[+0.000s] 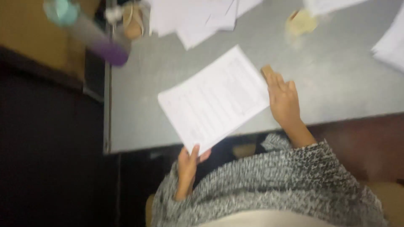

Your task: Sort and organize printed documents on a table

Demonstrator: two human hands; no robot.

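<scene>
A stack of white printed sheets (214, 98) lies slanted on the grey table (336, 84), its lower corner sticking out past the table's near edge. My left hand (186, 168) pinches that overhanging corner between thumb and fingers. My right hand (284, 101) lies flat on the table with its fingers stretched out, pressed against the stack's right edge. Both arms wear a grey speckled knit sweater (273, 185). The picture is blurred.
More loose white papers (198, 17) are piled at the far side, and another pile (391, 46) sits at the right edge. A round yellowish object (301, 23) stands near the back. A purple and teal bottle (90, 33) is at the table's left corner, beside dark space.
</scene>
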